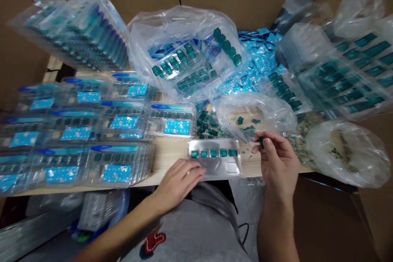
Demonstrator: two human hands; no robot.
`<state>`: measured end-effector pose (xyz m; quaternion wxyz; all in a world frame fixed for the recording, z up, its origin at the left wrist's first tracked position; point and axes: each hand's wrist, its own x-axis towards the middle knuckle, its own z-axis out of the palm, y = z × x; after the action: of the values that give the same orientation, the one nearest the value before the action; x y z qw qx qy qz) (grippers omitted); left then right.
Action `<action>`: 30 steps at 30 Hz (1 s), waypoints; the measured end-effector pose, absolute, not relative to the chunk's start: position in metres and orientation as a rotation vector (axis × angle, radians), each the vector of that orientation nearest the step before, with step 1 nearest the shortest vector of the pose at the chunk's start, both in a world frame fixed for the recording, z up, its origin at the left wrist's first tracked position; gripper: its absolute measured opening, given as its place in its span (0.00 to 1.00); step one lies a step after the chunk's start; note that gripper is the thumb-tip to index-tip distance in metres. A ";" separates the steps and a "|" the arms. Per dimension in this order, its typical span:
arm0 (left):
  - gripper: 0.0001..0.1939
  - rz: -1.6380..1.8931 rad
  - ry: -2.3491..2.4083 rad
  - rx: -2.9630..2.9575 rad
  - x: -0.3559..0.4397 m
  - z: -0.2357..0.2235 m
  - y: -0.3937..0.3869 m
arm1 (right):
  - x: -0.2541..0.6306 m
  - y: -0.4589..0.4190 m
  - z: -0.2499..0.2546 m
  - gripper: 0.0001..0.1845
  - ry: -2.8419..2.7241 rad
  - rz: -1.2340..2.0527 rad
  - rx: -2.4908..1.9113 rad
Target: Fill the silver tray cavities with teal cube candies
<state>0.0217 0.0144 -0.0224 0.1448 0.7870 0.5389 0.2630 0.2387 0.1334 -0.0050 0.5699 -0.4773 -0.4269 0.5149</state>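
Fingers of the left hand [181, 179], half open and loosely extended, rest over the near-left corner of a clear tray [217, 167] at the table's [164, 153] near edge. Beside the tray's right edge, the right hand [278, 159] has thumb and forefinger closed on a dark green piece [260, 142], pinched at their tips. Shallow and shiny, the tray carries five faceted teal pieces [213, 153] in a row. Beyond lie loose pieces [206, 126], then blue packets [254, 59] toward the table's far edge.
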 end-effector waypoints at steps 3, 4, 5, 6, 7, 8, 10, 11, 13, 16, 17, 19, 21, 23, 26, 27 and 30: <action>0.10 0.524 1.452 2.216 0.034 -0.015 0.019 | 0.246 0.129 -0.008 0.04 -1.033 1.171 -1.170; 0.10 0.482 1.449 2.205 0.036 -0.013 0.023 | 0.250 0.126 -0.011 0.05 -1.048 1.166 -1.196; 0.10 0.452 1.447 2.197 0.036 -0.012 0.027 | 0.255 0.122 -0.013 0.05 -1.062 1.167 -1.221; 0.10 0.423 1.438 2.189 0.036 -0.011 0.032 | 0.259 0.117 -0.016 0.05 -1.072 1.168 -1.244; 0.10 0.395 1.426 2.185 0.035 -0.009 0.035 | 0.264 0.113 -0.019 0.06 -1.078 1.168 -1.266; 0.10 0.367 1.416 2.185 0.034 -0.008 0.038 | 0.269 0.108 -0.021 0.06 -1.081 1.166 -1.286; 0.10 0.313 1.411 2.201 0.036 -0.007 0.039 | 0.277 0.100 -0.025 0.06 -1.091 1.169 -1.326; 0.09 0.285 1.421 2.217 0.038 -0.007 0.038 | 0.280 0.096 -0.027 0.06 -1.100 1.176 -1.346; 0.08 0.234 1.470 2.259 0.047 -0.009 0.033 | 0.284 0.090 -0.030 0.07 -1.126 1.201 -1.377; 0.12 0.200 1.535 2.321 0.062 -0.014 0.028 | 0.283 0.083 -0.031 0.08 -1.178 1.245 -1.412; 0.13 0.205 1.529 2.340 0.064 -0.014 0.027 | 0.282 0.081 -0.030 0.08 -1.201 1.261 -1.421; 0.11 0.234 1.478 2.377 0.062 -0.009 0.028 | 0.277 0.077 -0.027 0.08 -1.255 1.301 -1.428; 0.08 0.274 1.437 2.400 0.055 0.001 0.031 | 0.273 0.072 -0.022 0.10 -1.329 1.343 -1.401; 0.07 0.395 1.430 2.392 0.047 0.014 0.033 | 0.269 0.070 -0.018 0.14 -1.406 1.342 -1.342; 0.09 0.705 1.408 2.348 0.040 0.030 0.035 | 0.265 0.069 -0.012 0.14 -1.476 1.227 -1.266; 0.09 0.793 1.385 2.335 0.039 0.034 0.035 | 0.264 0.070 -0.009 0.13 -1.479 1.177 -1.255; 0.08 0.873 1.314 2.339 0.036 0.046 0.038 | 0.263 0.073 0.000 0.08 -1.477 1.101 -1.201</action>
<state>0.0359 0.0380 0.0465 0.1597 0.8184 0.4597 0.3056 0.2634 0.0732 -0.0001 0.4538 -0.4868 -0.5984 0.4461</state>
